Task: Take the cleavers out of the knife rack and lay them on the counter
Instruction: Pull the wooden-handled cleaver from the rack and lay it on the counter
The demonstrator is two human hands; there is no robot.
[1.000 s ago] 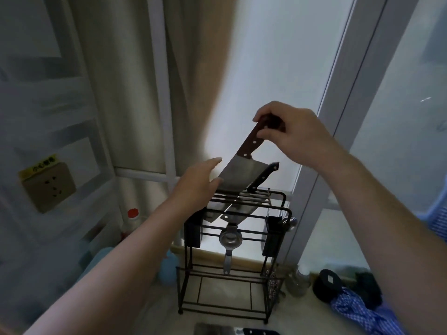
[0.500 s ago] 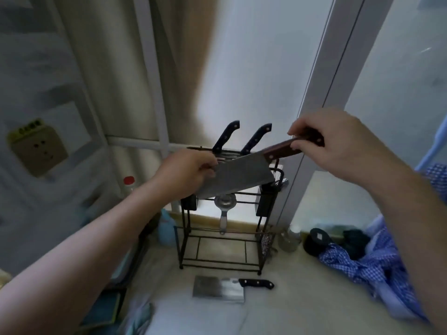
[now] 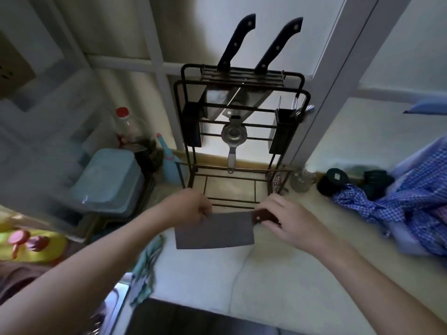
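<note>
Cleaver [image 3: 214,230] flat just before the knife rack [image 3: 242,131], right hand [image 3: 287,220] grasping its brown handle, left hand [image 3: 187,209] pinching the blade's far corner, two black-handled cleavers [image 3: 235,44] slotted in the rack's top, strainer [image 3: 234,136] hanging inside.

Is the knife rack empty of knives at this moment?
No: two black knife handles stick up from the top of the knife rack.

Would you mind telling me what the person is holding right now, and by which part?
A cleaver: the right hand holds its brown wooden handle, and the left hand pinches the far end of the blade.
</note>
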